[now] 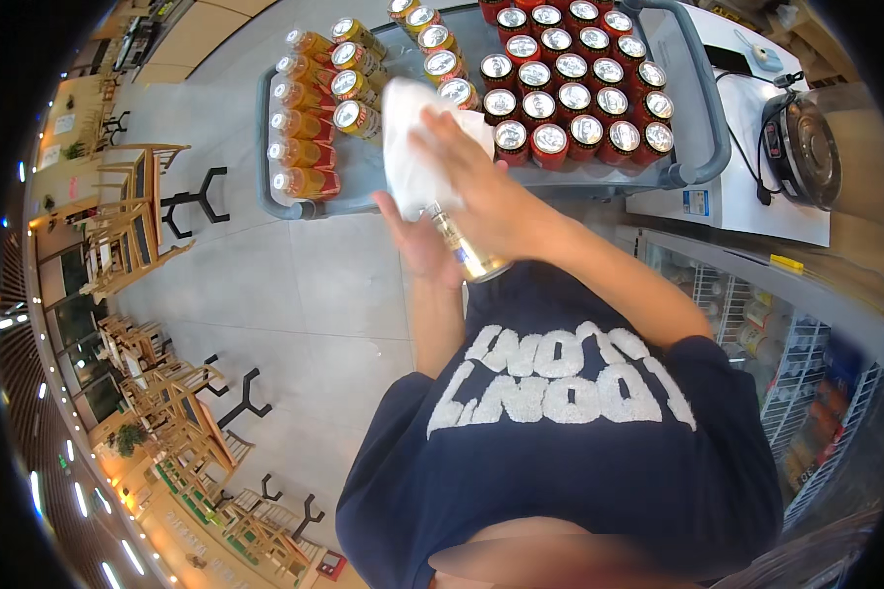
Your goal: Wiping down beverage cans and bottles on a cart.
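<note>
My left hand [426,247] holds a gold-coloured drinks can [475,256] tilted in front of my chest. Blurred by motion, my right hand [479,177] presses a white cloth or paper towel [412,140] over the can's upper end, which is hidden. Just beyond my hands stands a grey cart [368,180]. Its top carries rows of dark red cans [538,107] on the right and yellow cans [354,85] in the middle. Orange drink bottles [306,151] line its left side.
At the right, a white counter [766,221] bears a round black appliance [802,151] with a cable. Below it is a glass-fronted fridge [766,331] with wire racks and bottles. Wooden chairs [136,213] and tables with black metal legs [206,199] stand at the left.
</note>
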`<state>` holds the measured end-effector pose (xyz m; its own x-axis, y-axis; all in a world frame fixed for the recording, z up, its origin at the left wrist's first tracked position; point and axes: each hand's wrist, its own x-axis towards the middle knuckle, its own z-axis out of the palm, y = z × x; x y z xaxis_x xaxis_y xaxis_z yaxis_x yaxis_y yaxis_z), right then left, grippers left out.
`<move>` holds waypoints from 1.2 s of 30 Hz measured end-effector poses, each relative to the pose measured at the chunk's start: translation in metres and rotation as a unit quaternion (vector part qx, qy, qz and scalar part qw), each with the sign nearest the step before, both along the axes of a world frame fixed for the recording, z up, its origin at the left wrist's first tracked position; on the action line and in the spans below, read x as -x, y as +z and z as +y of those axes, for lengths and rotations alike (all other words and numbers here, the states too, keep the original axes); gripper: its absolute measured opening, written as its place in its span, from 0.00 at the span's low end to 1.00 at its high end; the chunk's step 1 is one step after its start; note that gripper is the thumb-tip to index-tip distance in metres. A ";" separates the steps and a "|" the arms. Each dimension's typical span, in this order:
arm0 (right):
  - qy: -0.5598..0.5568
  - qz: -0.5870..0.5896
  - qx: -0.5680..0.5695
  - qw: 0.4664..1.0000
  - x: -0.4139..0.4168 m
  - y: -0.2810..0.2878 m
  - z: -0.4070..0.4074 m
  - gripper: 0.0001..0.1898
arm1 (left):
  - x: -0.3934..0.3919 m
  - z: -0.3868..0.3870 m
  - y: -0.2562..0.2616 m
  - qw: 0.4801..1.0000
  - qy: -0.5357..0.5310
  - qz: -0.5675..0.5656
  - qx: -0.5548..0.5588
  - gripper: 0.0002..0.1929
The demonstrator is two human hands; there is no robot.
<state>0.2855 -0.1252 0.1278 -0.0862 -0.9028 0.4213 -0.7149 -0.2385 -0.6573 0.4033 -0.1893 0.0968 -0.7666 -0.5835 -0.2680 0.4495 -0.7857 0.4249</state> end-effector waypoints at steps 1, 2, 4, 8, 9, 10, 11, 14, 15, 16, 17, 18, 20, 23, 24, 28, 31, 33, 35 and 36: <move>-0.028 -0.208 -0.043 0.977 -0.002 -0.006 -0.011 0.31 | 0.001 -0.001 -0.002 0.996 -0.046 0.045 -0.058 0.51; -0.054 -0.408 -0.081 0.908 -0.003 -0.011 -0.015 0.28 | 0.001 -0.004 -0.009 0.996 -0.053 0.042 -0.055 0.51; -0.027 -0.446 -0.147 0.882 -0.012 -0.008 0.003 0.27 | -0.002 -0.015 -0.023 1.000 0.009 0.021 -0.006 0.53; -0.019 -0.545 -0.203 0.813 -0.021 -0.014 0.037 0.23 | -0.003 -0.032 -0.021 1.000 0.004 0.000 0.020 0.47; -0.022 -0.545 -0.201 0.814 -0.019 -0.023 0.040 0.23 | -0.001 -0.036 -0.023 1.000 0.000 0.002 0.020 0.47; -0.005 -0.671 -0.210 0.711 -0.013 -0.033 0.040 0.23 | 0.001 -0.043 -0.029 0.997 0.057 -0.008 0.045 0.45; 0.013 -0.780 -0.213 0.589 -0.008 -0.041 0.041 0.23 | 0.001 -0.050 -0.034 0.991 0.114 -0.019 0.070 0.43; 0.000 -0.819 -0.187 0.542 0.008 -0.053 0.052 0.24 | -0.022 -0.085 -0.048 0.990 0.072 -0.067 0.103 0.37; -0.004 -0.841 -0.161 0.517 0.009 -0.058 0.055 0.24 | -0.029 -0.093 -0.051 0.973 0.112 -0.131 0.156 0.35; -0.007 -0.841 -0.159 0.518 0.013 -0.058 0.057 0.24 | -0.027 -0.093 -0.039 0.957 0.169 -0.189 0.142 0.27; -0.004 -0.855 -0.104 0.508 0.016 -0.057 0.058 0.25 | -0.031 -0.105 -0.047 0.958 0.166 -0.188 0.141 0.27; -0.002 -0.865 -0.049 0.500 0.020 -0.053 0.057 0.26 | -0.038 -0.121 -0.061 0.870 0.191 -0.320 0.324 0.26; -0.042 -0.862 -0.011 0.505 0.024 -0.050 0.053 0.26 | -0.042 -0.137 -0.067 0.721 0.182 -0.454 0.491 0.30; -0.087 -0.846 0.041 0.525 0.027 -0.043 0.040 0.27 | -0.040 -0.156 -0.084 0.632 0.211 -0.494 0.558 0.34; -0.119 -0.845 0.041 0.519 0.026 -0.046 0.037 0.27 | -0.043 -0.166 -0.095 0.646 0.203 -0.497 0.544 0.36; -0.167 -0.831 0.051 0.529 0.024 -0.042 0.023 0.27 | -0.050 -0.193 -0.118 0.612 0.189 -0.525 0.561 0.38; -0.216 -0.817 0.055 0.531 0.026 -0.034 0.015 0.28 | -0.053 -0.197 -0.110 0.646 0.141 -0.520 0.540 0.41; -0.238 -0.805 0.076 0.539 0.027 -0.032 0.013 0.28 | -0.042 -0.187 -0.090 0.473 0.232 -0.525 0.669 0.42; -0.258 -0.791 0.098 0.546 0.028 -0.028 0.013 0.28 | -0.035 -0.176 -0.080 0.482 0.236 -0.450 0.714 0.43; -0.279 -0.785 0.102 0.544 0.027 -0.026 0.012 0.28 | -0.033 -0.169 -0.075 0.481 0.240 -0.375 0.755 0.44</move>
<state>0.2586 -0.1127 0.1016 -0.7207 -0.5007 -0.4795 0.6903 -0.4543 -0.5632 0.4362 -0.3582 0.0221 -0.4640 -0.6084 0.6438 -0.3001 0.7918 0.5319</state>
